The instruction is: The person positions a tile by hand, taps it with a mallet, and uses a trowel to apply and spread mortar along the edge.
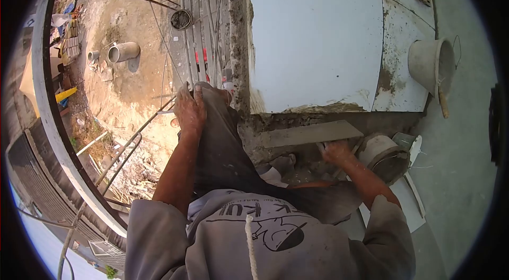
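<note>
My left hand (190, 109) rests on the knee of my dark trousers (220, 137), its fingers stretched out and nothing in it. On the right, my right hand (337, 152) has its fingers wrapped round the near edge of a flat grey trowel (313, 134). The trowel lies level over the rough mortar strip, just below the large white tiles (318, 41). Grey mortar is smeared along the tile edges. Close to the right hand, a bucket (383, 157) holds dark material.
A pale bucket (424, 63) lies tipped at the right beside the tiles. Scaffold bars (127, 161) cross the open drop at the left. A small mortar bucket (181, 19) stands on the slatted platform (197, 47). Far below is a cylinder (125, 52).
</note>
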A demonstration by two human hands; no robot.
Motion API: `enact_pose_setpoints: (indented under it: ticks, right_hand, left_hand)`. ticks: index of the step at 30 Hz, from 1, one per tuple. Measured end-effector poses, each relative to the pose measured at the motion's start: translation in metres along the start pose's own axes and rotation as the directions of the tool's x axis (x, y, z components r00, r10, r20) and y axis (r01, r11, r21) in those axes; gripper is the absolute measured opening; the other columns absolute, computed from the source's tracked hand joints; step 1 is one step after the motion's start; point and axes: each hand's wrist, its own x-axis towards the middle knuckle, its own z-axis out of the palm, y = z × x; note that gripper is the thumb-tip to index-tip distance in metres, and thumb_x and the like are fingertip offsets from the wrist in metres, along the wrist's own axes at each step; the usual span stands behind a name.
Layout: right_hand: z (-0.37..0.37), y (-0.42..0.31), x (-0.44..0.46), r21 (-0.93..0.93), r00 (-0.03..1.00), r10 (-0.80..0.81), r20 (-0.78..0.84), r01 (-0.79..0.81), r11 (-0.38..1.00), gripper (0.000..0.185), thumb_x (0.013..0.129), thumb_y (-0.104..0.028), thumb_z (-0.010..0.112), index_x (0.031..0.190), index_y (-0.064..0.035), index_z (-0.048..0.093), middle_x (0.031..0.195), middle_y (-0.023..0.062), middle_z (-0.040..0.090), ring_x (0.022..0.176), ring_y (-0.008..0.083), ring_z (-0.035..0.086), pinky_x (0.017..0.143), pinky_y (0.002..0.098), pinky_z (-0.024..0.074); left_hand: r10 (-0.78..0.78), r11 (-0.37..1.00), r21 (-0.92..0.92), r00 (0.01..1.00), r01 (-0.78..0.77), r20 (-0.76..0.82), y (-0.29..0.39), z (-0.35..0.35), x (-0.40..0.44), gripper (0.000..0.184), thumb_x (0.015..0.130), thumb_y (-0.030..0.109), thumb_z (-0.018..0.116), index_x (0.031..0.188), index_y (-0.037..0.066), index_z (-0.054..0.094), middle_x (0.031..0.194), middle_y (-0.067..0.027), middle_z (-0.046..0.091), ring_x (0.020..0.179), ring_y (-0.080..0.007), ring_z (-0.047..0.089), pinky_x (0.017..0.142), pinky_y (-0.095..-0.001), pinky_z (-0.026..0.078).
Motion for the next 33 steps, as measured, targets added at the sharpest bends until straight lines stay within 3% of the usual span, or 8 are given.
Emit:
enact_pose_setpoints:
  ticks: [2,5,9,11,12,14,17,33]
  right_hand:
    - [0.021,-0.007,-0.006,-0.041,0.927,0.241,0.288,-0.239,0.970,0.040,0.087,-0.032,0.056,0.110,-0.0006,0.062,0.104,0.0224,0.063,0.097,0.0377,0.061,0.092,0.0501,0.0431]
    - [0.023,-0.017,0.018,-0.109,0.966,0.255,0.050,-0.248,0.963,0.040,0.087,-0.032,0.056,0.110,0.0004,0.062,0.110,0.0236,0.061,0.104,0.0367,0.058,0.095,0.0498,0.0405]
    - [0.055,-0.026,0.022,-0.070,0.958,0.229,0.170,-0.220,0.973,0.041,0.087,-0.032,0.055,0.112,0.0004,0.061,0.107,0.0228,0.063,0.101,0.0364,0.060,0.094,0.0487,0.0424]
    - [0.037,-0.044,0.050,0.010,0.676,0.391,0.624,-0.507,0.862,0.042,0.087,-0.032,0.055,0.113,0.0004,0.061,0.105,0.0222,0.063,0.101,0.0363,0.060,0.095,0.0477,0.0427]
    - [0.042,-0.045,0.047,0.014,0.680,0.399,0.615,-0.515,0.857,0.042,0.087,-0.032,0.055,0.113,0.0004,0.061,0.105,0.0222,0.063,0.101,0.0363,0.060,0.095,0.0477,0.0427]
    - [0.059,-0.051,0.027,0.032,0.915,0.354,0.191,-0.367,0.930,0.040,0.086,-0.029,0.056,0.112,0.0005,0.062,0.105,0.0223,0.064,0.101,0.0368,0.061,0.095,0.0472,0.0425]
    - [0.060,-0.047,0.004,0.046,0.970,0.240,0.030,-0.242,0.969,0.039,0.085,-0.027,0.056,0.111,0.0013,0.062,0.106,0.0225,0.064,0.101,0.0368,0.061,0.095,0.0476,0.0428]
    - [0.074,-0.072,0.046,0.026,0.845,0.447,0.294,-0.475,0.880,0.048,0.090,-0.036,0.049,0.118,0.0029,0.056,0.115,0.0260,0.059,0.110,0.0395,0.055,0.098,0.0474,0.0406]
  left_hand:
    - [-0.036,0.999,0.016,0.999,0.036,0.040,0.003,0.002,-0.011,0.056,0.096,0.042,0.039,0.131,-0.001,0.042,0.132,-0.0230,0.045,0.124,-0.0376,0.041,0.101,-0.0518,0.031]
    - [-0.087,0.992,0.096,0.996,0.084,0.023,0.011,0.001,-0.019,0.058,0.096,0.044,0.038,0.133,0.000,0.040,0.136,-0.0225,0.042,0.128,-0.0372,0.038,0.104,-0.0547,0.027]
    - [-0.146,0.981,0.135,0.987,0.137,0.065,0.022,0.000,-0.026,0.060,0.096,0.046,0.037,0.133,0.000,0.040,0.138,-0.0225,0.041,0.130,-0.0368,0.036,0.105,-0.0560,0.024]
    - [-0.114,0.986,0.130,0.991,0.104,0.069,0.027,-0.001,-0.023,0.060,0.096,0.047,0.037,0.133,0.000,0.040,0.138,-0.0225,0.040,0.130,-0.0367,0.036,0.105,-0.0561,0.024]
    - [-0.135,0.985,0.123,0.988,0.125,0.078,0.029,0.001,-0.019,0.060,0.096,0.047,0.037,0.133,0.000,0.040,0.138,-0.0226,0.040,0.130,-0.0366,0.036,0.105,-0.0568,0.024]
    - [-0.149,0.984,0.109,0.985,0.139,0.087,0.037,-0.002,-0.010,0.061,0.096,0.048,0.037,0.133,0.000,0.040,0.138,-0.0227,0.040,0.130,-0.0365,0.036,0.105,-0.0574,0.024]
    - [-0.159,0.984,0.114,0.970,0.139,0.186,0.045,-0.006,-0.001,0.061,0.095,0.048,0.037,0.134,0.001,0.040,0.139,-0.0227,0.039,0.131,-0.0369,0.035,0.106,-0.0585,0.023]
    - [-0.169,0.982,0.120,0.966,0.147,0.198,0.024,0.001,0.011,0.065,0.094,0.050,0.037,0.137,0.000,0.035,0.139,-0.0223,0.039,0.131,-0.0380,0.034,0.107,-0.0578,0.021]
